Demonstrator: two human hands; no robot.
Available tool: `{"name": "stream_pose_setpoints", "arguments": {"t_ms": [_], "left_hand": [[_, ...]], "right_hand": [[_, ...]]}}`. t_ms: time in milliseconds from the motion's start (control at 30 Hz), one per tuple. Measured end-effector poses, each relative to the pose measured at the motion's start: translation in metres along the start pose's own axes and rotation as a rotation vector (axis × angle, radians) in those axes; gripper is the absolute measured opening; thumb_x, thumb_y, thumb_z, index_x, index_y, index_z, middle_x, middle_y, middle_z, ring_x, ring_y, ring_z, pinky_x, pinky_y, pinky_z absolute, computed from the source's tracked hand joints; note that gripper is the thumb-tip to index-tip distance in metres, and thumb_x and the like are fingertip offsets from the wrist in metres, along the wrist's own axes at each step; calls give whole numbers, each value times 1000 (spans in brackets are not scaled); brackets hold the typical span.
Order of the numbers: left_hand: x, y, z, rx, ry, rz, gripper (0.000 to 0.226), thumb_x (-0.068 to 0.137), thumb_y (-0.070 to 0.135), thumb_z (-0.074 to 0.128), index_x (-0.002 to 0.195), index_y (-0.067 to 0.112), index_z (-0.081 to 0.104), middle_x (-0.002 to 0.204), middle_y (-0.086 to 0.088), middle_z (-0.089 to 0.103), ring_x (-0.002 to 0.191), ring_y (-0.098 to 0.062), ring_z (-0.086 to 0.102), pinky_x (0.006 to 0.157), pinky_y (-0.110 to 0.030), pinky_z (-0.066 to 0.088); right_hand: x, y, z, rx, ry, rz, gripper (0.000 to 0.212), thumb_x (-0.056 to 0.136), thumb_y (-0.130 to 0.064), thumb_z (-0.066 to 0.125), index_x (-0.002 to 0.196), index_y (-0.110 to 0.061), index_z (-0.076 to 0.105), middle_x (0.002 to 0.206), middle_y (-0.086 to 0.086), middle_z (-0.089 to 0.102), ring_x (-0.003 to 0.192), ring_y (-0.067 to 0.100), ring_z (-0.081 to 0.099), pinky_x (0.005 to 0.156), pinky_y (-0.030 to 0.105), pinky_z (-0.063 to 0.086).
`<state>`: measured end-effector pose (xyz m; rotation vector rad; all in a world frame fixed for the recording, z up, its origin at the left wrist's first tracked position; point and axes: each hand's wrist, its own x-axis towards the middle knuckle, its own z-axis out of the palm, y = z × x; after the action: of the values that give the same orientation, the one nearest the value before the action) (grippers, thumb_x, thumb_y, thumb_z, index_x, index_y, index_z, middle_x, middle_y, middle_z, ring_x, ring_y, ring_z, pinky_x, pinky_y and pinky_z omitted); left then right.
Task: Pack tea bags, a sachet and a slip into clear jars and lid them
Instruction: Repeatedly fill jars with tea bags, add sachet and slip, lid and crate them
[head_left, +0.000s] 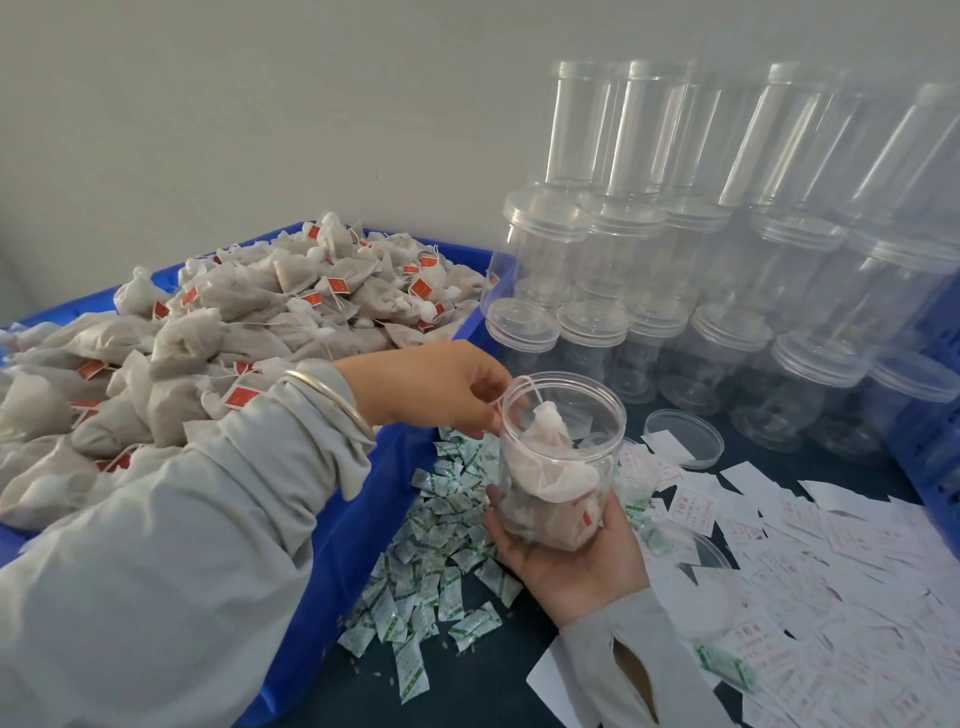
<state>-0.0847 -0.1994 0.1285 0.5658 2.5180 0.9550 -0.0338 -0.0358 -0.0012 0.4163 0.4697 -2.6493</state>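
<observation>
Item: open jar (558, 457), clear plastic, no lid on, taken as my landmark for everything below. I judge it light, thin-walled and fairly stiff, smooth enough to slip, so I would hold it low around the body and leave the mouth free.

Contents: several tea bags (545, 467), soft mesh pouches with strings and red tags. They look very light and crushable; I would take them by the gathered top or the string.

Right hand (571, 561): under and behind the jar, palm up, fingers curled around its lower wall and cradling it.

Left hand (441, 384): at the jar's rim on the left, fingertips pinched together on the string of the topmost bag, which hangs just inside the mouth.

Left of the jar: blue crate (363, 519) heaped with loose tea bags (234, 332).

Below and left of the jar, on the dark table: scattered green-and-white sachets (431, 561), small, flat, probably slick.

Right of the jar: white printed slips (831, 540), thin paper, easily creased; one loose lid (683, 439) lies among them, open side up.

Behind the jar: stacked empty lidded jars (727, 291).

I see no sachet or slip in the jar, though its walls are partly hidden.
</observation>
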Motion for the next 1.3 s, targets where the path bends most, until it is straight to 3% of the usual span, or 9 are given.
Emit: {"name": "stream_pose_setpoints", "arguments": {"t_ms": [100, 267, 467, 600, 733, 933, 1133, 1233, 1300], "left_hand": [[2, -1, -3, -35, 104, -44, 9, 90, 10, 63, 96, 8, 70, 81, -1, 74, 71, -3, 70, 63, -12, 53], [-2, 3, -16, -124, 362, 50, 11, 89, 14, 63, 84, 20, 71, 66, 12, 71, 60, 2, 65, 53, -7, 46], [-7, 10, -6, -107, 333, 235, 19, 83, 13, 70, 84, 31, 72, 67, 8, 71, 60, 2, 61, 58, -5, 44], [-6, 7, -7, -225, 343, 313, 38, 82, 0, 67, 96, 35, 66, 97, 11, 71, 71, -3, 62, 72, -11, 51], [6, -2, -4, 117, 524, 188, 30, 86, 7, 62, 106, 30, 63, 92, 22, 61, 65, 7, 55, 64, 0, 41], [19, -9, 20, 588, 142, 84, 26, 92, 13, 52, 108, 22, 70, 106, 8, 65, 84, -3, 55, 79, -18, 42], [23, -3, 36, 759, -242, -21, 35, 91, 6, 52, 119, 21, 65, 84, 8, 59, 56, 3, 50, 50, -5, 36], [24, -9, 41, 825, -431, -111, 60, 89, 19, 60, 143, 33, 38, 132, 2, 52, 105, -12, 56, 85, -21, 44], [26, -11, 45, 869, -469, -136, 69, 88, 20, 62, 147, 35, 29, 143, 2, 44, 120, -20, 49, 85, -29, 41]], "right_hand": [[1, -1, -1, 7, -4, -3, 56, 86, -60, 44, 113, -15, 64, 106, 21, 69, 96, 40, 63, 68, 53, 55], [3, -2, -5, -16, -25, 9, 58, 85, -61, 46, 114, -14, 64, 110, 21, 68, 87, 39, 68, 77, 54, 53], [2, -3, -5, -12, -56, -9, 57, 79, -57, 49, 114, -14, 63, 107, 23, 68, 86, 40, 68, 81, 57, 49], [1, -6, -2, 16, -56, -48, 60, 73, -52, 53, 118, -13, 61, 109, 25, 67, 99, 42, 60, 75, 56, 53], [2, -8, -4, 57, -20, -57, 56, 82, -56, 49, 112, -12, 65, 113, 25, 65, 107, 43, 57, 73, 55, 54], [0, -13, -6, 110, -35, -103, 57, 70, -51, 56, 108, -10, 66, 107, 27, 66, 101, 44, 61, 72, 53, 54], [0, -18, -7, 160, -28, -124, 56, 82, -55, 49, 112, -10, 63, 108, 27, 66, 105, 43, 58, 74, 53, 53], [0, -17, -7, 129, -39, -116, 59, 73, -53, 54, 113, -11, 63, 110, 26, 66, 102, 41, 61, 76, 52, 53], [0, -15, -8, 107, -37, -102, 58, 73, -53, 54, 112, -11, 64, 112, 25, 65, 99, 41, 63, 77, 52, 53]]}}
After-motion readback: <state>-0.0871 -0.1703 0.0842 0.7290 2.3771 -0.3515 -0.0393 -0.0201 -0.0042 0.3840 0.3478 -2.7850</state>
